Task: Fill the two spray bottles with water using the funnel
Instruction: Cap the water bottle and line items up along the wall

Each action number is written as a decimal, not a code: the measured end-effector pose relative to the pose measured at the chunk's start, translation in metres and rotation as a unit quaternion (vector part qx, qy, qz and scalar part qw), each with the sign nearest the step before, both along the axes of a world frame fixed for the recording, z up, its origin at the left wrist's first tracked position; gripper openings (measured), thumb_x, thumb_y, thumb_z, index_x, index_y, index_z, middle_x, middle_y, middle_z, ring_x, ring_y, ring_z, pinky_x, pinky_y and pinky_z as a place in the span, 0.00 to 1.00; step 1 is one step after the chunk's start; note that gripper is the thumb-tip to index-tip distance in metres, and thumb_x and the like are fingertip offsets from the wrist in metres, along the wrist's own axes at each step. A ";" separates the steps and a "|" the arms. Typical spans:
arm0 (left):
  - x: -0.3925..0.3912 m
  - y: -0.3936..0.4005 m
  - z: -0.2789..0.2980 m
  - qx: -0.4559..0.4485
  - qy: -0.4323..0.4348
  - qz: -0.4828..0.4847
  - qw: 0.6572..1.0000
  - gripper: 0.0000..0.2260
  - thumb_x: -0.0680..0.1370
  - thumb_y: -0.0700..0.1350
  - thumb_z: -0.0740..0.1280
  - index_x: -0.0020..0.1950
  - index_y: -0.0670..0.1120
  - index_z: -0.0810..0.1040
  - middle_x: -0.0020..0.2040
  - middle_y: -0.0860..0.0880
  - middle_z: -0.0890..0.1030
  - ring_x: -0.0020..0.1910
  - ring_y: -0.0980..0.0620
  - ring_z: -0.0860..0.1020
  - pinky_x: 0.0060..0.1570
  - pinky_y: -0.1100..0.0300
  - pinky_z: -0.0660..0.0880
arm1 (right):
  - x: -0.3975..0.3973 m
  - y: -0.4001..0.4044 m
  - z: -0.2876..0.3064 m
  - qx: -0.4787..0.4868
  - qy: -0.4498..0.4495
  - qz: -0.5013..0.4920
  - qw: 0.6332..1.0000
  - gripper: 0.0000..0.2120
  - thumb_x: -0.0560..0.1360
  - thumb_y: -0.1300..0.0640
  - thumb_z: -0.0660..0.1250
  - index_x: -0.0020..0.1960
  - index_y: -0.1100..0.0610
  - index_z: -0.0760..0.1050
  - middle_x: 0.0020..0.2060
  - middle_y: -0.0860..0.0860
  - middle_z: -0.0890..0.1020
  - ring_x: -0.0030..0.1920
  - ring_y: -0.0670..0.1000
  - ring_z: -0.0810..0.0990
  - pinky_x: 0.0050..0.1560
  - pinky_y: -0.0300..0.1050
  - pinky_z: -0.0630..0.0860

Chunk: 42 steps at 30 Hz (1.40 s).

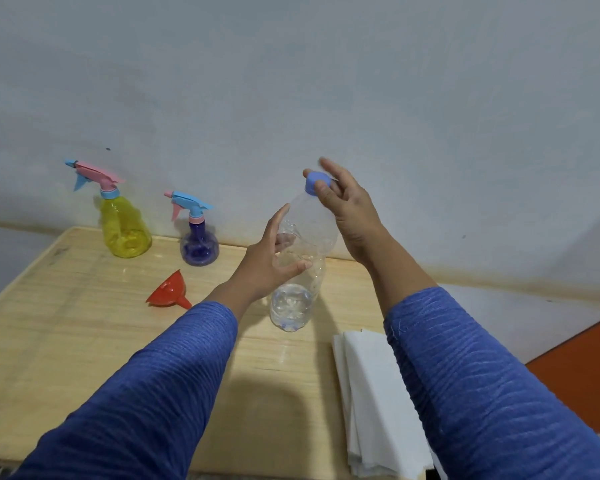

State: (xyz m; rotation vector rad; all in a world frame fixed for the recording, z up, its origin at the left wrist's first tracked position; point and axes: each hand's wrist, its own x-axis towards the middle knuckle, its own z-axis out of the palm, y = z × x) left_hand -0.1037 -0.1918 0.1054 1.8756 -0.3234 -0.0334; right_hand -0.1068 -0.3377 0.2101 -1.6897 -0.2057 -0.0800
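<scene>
uncapping step: my left hand (274, 261) grips the water bottle (302, 258), my right hand (340, 199) pinches its cap (313, 181); next i judge the spray bottles need opening.

Water bottle (293, 271) held above the table (66, 341), funnel (168, 292) on the table left of it, two spray bottles — larger spray bottle (123, 223), smaller spray bottle (198, 237) — behind the funnel by the wall, folded cloth (371, 403) right of the bottle — nearer the front edge

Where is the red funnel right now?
In the head view the red funnel lies on its side on the wooden table, left of centre, in front of the purple spray bottle and untouched.
</scene>
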 end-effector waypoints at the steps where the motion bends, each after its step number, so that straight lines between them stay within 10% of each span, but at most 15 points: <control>1: 0.000 0.000 0.000 0.002 0.000 0.001 1.000 0.45 0.69 0.50 0.76 0.73 0.67 0.48 0.60 0.51 0.73 0.66 0.56 0.71 0.63 0.61 0.66 | 0.001 0.000 -0.001 -0.009 -0.015 -0.012 1.000 0.14 0.78 0.57 0.64 0.63 0.54 0.72 0.60 0.51 0.80 0.55 0.40 0.77 0.52 0.30 0.72; 12: 0.001 -0.002 0.004 0.017 0.002 0.002 1.000 0.45 0.69 0.51 0.76 0.74 0.66 0.47 0.62 0.49 0.74 0.67 0.53 0.71 0.65 0.57 0.67 | -0.001 0.009 -0.012 -0.002 -0.065 -0.106 0.992 0.13 0.75 0.54 0.68 0.59 0.53 0.75 0.52 0.46 0.79 0.52 0.41 0.77 0.53 0.32 0.72; 21: -0.002 -0.006 -0.001 -0.013 0.018 -0.005 1.000 0.48 0.68 0.49 0.77 0.75 0.64 0.46 0.72 0.54 0.67 0.72 0.56 0.65 0.69 0.59 0.63 | -0.020 0.016 -0.070 -0.004 0.023 -0.153 0.988 0.46 0.65 0.45 0.76 0.74 0.45 0.53 0.69 0.47 0.67 0.68 0.44 0.66 0.68 0.47 0.66; 30: -0.009 0.063 -0.035 0.185 -0.001 0.043 0.982 0.48 0.66 0.50 0.78 0.77 0.56 0.51 0.73 0.53 0.67 0.71 0.54 0.65 0.60 0.67 0.59 | -0.024 0.027 -0.121 -0.022 0.064 -0.208 0.976 0.41 0.64 0.49 0.78 0.71 0.49 0.62 0.64 0.46 0.72 0.64 0.44 0.69 0.60 0.38 0.64; 37: -0.015 0.136 -0.071 0.464 -0.025 0.027 0.885 0.41 0.69 0.53 0.74 0.76 0.57 0.55 0.77 0.54 0.55 0.77 0.53 0.45 0.73 0.47 0.40 | -0.024 0.045 -0.142 -0.021 0.041 -0.276 0.960 0.35 0.64 0.47 0.77 0.67 0.47 0.66 0.61 0.46 0.74 0.64 0.45 0.70 0.61 0.38 0.64; 42: 0.000 0.171 -0.098 0.491 -0.051 0.010 0.870 0.42 0.66 0.55 0.76 0.75 0.58 0.59 0.77 0.55 0.53 0.77 0.53 0.41 0.73 0.43 0.38 | -0.023 0.048 -0.146 -0.039 0.017 -0.301 0.953 0.33 0.65 0.47 0.77 0.66 0.49 0.67 0.58 0.45 0.74 0.62 0.44 0.71 0.60 0.37 0.64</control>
